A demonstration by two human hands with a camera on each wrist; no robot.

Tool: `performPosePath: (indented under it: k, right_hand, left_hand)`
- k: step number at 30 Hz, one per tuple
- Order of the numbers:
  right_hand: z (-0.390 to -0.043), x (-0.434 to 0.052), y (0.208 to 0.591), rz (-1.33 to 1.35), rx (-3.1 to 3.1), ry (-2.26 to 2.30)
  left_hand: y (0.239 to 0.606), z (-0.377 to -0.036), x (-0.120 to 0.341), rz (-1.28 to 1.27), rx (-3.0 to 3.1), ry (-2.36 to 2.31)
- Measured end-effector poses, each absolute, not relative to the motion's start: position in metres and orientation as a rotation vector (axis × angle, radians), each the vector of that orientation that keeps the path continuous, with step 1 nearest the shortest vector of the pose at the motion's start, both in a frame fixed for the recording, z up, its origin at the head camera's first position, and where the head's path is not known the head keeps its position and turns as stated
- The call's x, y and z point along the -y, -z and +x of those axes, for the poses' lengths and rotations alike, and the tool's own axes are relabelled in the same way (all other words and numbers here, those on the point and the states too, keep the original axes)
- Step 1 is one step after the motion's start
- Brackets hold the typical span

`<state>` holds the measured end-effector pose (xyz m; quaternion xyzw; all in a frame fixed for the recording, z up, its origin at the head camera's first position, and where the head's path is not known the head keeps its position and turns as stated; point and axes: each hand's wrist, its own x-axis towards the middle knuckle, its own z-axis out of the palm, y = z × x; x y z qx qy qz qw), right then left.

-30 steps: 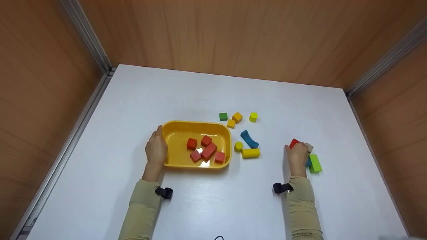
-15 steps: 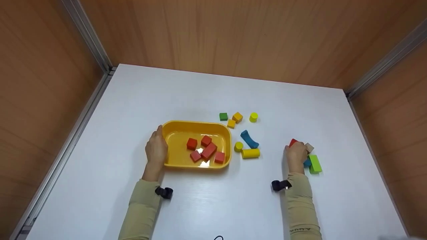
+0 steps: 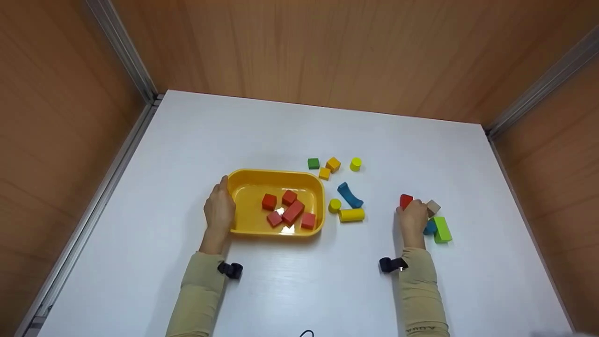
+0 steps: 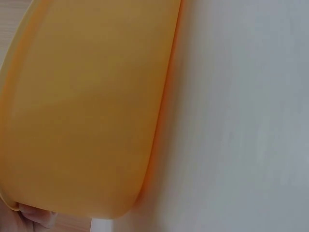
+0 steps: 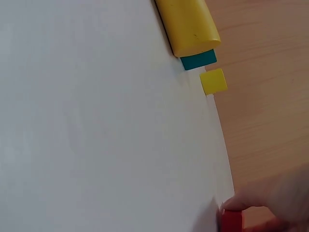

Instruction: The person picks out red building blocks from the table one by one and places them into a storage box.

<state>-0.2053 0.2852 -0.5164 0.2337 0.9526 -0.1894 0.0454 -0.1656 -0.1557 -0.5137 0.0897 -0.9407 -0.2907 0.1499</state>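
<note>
I see my right hand (image 3: pixel 413 221) at about 4 o'clock on the white table (image 3: pixel 262 131), fingertips pinching a red block (image 3: pixel 405 201); the block sits at the hand's 12 o'clock, just beside a tan cube (image 3: pixel 433 207); a green block (image 3: pixel 441 229) and a blue piece (image 3: pixel 430 227) lie at the hand's 3 o'clock; my left hand (image 3: pixel 219 209) grips the 9 o'clock rim of the yellow tray (image 3: pixel 243 177), thumb over the edge; five red blocks (image 3: pixel 291 211) lie inside the tray; yellow cylinder (image 3: pixel 351 215) and blue arch (image 3: pixel 349 195) lie between tray and right hand.
</note>
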Motion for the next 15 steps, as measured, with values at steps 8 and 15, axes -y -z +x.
performPosePath:
  k: [8, 15]
  right_hand:
    - [-0.197, -0.276, 0.516, 0.621, -3.015, 0.72]
    - [-0.191, -0.263, 0.508, 0.583, -3.034, 0.861]
  left_hand:
    - [0.516, -0.167, 0.156, 0.256, 2.679, 0.831]
    - [0.517, -0.167, 0.156, 0.259, 2.686, 0.828]
